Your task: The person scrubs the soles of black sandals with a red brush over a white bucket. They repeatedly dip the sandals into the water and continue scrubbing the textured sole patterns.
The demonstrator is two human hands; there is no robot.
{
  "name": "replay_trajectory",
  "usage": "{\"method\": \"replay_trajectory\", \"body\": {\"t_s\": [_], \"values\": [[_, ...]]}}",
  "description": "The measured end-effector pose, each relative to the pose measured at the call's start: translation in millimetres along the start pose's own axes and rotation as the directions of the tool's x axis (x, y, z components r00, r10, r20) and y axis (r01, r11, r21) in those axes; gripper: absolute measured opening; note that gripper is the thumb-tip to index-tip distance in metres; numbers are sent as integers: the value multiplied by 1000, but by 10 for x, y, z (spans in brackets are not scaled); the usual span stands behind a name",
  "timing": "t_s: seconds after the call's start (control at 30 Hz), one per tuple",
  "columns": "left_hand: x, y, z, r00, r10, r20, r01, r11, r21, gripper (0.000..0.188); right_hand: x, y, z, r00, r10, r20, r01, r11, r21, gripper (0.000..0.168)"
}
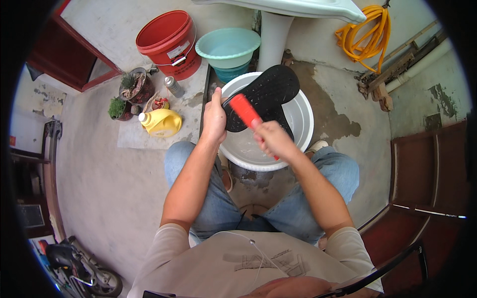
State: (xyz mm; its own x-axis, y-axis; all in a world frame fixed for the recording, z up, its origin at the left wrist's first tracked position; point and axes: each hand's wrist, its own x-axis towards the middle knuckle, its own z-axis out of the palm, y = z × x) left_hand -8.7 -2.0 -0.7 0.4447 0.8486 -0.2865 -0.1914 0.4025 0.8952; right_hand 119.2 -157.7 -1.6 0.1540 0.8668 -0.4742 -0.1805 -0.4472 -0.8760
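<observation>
My left hand [215,121] grips the near left end of a black shoe sole or slipper [266,87], which slants up to the right over a white plastic basin [306,123]. In my right hand [274,139] is a red brush [244,110], blurred, its head over the black piece near my left hand. Its bristles do not show. Another black piece [285,121] stands in the basin below the held one, partly hidden. Some water seems to lie in the basin, which sits on the floor between my feet.
A yellow jug [164,123], a spray can [173,86], potted plants [137,85] and a red bucket [167,41] stand on a slab at left. Teal basins [228,46] are stacked beside a pedestal sink [274,41]. The floor [331,108] is wet at right.
</observation>
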Motion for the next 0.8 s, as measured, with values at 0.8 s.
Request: {"method": "replay_trajectory", "body": {"t_s": [0.8], "values": [[-77,117,50,998,-51,-24,51,998,-22,74,178,-201,-619,954,1,-298,29,995,95,53]]}}
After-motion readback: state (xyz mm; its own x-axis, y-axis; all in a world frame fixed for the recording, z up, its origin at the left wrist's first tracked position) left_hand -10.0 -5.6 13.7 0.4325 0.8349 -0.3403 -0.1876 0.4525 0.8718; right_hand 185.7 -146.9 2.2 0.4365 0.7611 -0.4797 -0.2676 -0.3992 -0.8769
